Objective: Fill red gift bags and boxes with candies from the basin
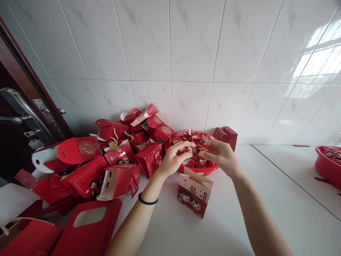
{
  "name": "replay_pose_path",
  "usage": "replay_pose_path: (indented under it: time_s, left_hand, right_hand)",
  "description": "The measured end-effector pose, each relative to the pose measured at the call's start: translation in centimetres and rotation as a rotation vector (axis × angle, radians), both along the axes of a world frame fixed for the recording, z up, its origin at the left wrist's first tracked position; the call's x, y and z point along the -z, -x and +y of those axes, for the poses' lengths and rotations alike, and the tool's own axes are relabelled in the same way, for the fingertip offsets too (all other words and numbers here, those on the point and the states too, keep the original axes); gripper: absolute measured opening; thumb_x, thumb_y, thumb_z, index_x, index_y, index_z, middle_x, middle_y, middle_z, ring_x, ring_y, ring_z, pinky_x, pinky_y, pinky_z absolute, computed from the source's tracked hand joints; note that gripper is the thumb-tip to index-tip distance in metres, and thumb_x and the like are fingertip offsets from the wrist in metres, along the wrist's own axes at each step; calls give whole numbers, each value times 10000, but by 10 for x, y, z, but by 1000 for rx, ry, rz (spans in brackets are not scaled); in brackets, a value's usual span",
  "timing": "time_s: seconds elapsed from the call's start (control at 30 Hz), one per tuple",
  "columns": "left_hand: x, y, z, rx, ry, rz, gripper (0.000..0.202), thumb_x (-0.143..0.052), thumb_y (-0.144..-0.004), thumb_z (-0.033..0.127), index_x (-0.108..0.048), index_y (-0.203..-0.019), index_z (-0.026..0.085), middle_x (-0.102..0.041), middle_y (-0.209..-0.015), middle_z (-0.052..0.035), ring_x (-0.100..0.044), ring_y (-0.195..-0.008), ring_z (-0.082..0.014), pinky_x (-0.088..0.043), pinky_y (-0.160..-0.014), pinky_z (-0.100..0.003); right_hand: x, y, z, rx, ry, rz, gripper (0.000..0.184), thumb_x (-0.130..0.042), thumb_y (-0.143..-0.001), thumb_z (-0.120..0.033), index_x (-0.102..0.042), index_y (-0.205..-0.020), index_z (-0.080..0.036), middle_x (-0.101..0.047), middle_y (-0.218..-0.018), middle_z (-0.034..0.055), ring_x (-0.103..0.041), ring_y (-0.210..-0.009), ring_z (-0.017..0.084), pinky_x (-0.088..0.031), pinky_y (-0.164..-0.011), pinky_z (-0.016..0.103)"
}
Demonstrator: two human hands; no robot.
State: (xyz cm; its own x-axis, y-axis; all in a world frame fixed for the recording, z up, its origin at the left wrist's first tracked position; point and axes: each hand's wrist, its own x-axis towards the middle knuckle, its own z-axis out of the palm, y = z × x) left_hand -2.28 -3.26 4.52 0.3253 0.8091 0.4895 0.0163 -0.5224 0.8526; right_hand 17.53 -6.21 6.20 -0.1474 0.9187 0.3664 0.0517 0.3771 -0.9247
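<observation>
My left hand (176,159) is over the left side of a red basin (201,172) heaped with wrapped candies (195,137). Its thumb and forefinger are curved with a gap between them, and candies show there; a dark band circles that wrist. On the basin's right side, my right hand (223,156) pinches a red and gold wrapped candy (204,149) between thumb and fingers. Just in front of the basin stands a small red and cream gift box (192,199), upright with its top open, printed with two cartoon figures. Whatever is inside it is hidden.
Many red gift boxes (114,181) lie in a jumbled pile at the left. Two narrow red boxes (229,138) stand behind the basin by the tiled wall (149,53). Another red basin (326,169) sits at the far right. A door handle (23,110) is at the left edge.
</observation>
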Motion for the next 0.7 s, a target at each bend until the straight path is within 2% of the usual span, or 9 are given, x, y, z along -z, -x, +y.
replay_pose_path:
  time_s: [0.1,0.23,0.4,0.57,0.7]
  left_hand:
    - [-1,-1,-3,40,-26,43,236,-663,-839,268,-775,-1038,210,-747,-1150,-64,-651,-1140,-237,-480,-1029,-352]
    - [-1,-3,-6,85,-15,24,272,-676,-875,337,-764,-1096,206,-742,-1186,-76,-655,-1146,-242,-489,-1016,-355]
    - [-1,-7,-8,109,66,-61,303,-777,-807,382,-752,-1059,215,-751,-1110,-55,-677,-1063,-227,-525,-921,-320]
    - [-1,-7,-9,57,79,-103,285,-824,-750,376,-732,-948,193,-732,-976,-39,-670,-924,-194,-532,-853,-312]
    - [-5,-3,-11,11,50,-44,233,-811,-736,341,-714,-870,176,-697,-864,-23,-635,-837,-171,-522,-791,-291]
  right_hand:
    - [0,1,0,24,-27,-21,410,-848,-694,-527,-691,-860,-187,-682,-801,32,-643,-724,186,-538,-626,313]
    - [0,2,-2,47,-72,12,368,-816,-745,-525,-681,-849,-199,-686,-798,29,-629,-709,174,-532,-623,300]
    - [2,13,-6,8,-94,118,343,-800,-772,-517,-642,-834,-218,-673,-798,25,-644,-762,191,-546,-680,320]
    - [3,27,-9,35,-103,176,361,-796,-770,-525,-603,-830,-227,-656,-812,17,-637,-751,183,-549,-660,311]
    - [2,24,-11,27,-132,65,303,-741,-837,-482,-600,-844,-214,-596,-775,-6,-565,-690,139,-491,-591,263]
